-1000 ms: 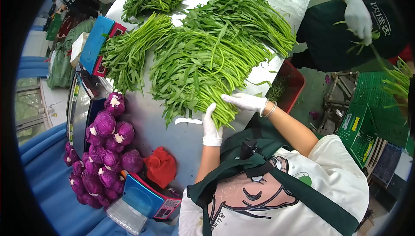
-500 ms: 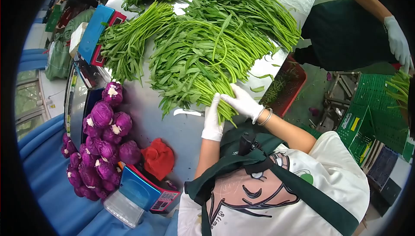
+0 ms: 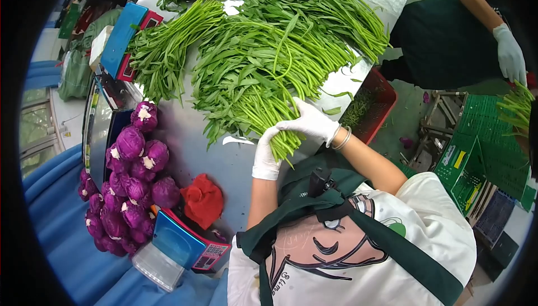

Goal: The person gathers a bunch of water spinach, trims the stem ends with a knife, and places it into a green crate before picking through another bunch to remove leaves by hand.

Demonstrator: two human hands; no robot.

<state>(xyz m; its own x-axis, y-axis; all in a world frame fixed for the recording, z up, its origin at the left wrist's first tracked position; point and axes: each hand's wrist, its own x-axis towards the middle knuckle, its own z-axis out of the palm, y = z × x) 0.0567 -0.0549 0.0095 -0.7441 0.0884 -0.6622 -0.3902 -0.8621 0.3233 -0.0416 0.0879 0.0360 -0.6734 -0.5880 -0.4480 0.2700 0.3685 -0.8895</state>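
Both gloved hands close around the cut stem ends of a bunch of water spinach (image 3: 258,107) at the near edge of the metal table. My left hand (image 3: 265,156) wraps the stems from the left, thumb up. My right hand (image 3: 311,122) grips the same stems from the right and above, its thumb side reaching toward the left hand. The bunch's leaves point up and left against a larger heap of water spinach (image 3: 258,48). A white-bladed knife (image 3: 237,140) lies partly under the leaves, just left of my hands.
Purple cabbages (image 3: 130,143) are piled at the left, beside a red cloth (image 3: 203,201) and a blue-and-red scale (image 3: 179,241). Another scale (image 3: 123,43) stands farther back. A red crate (image 3: 386,107) holds scraps at the right. A co-worker's gloved hand (image 3: 509,54) holds greens.
My left hand has moved slightly left and lower on the stems. My right hand has shifted up and left, now wrapped more over the bunch.
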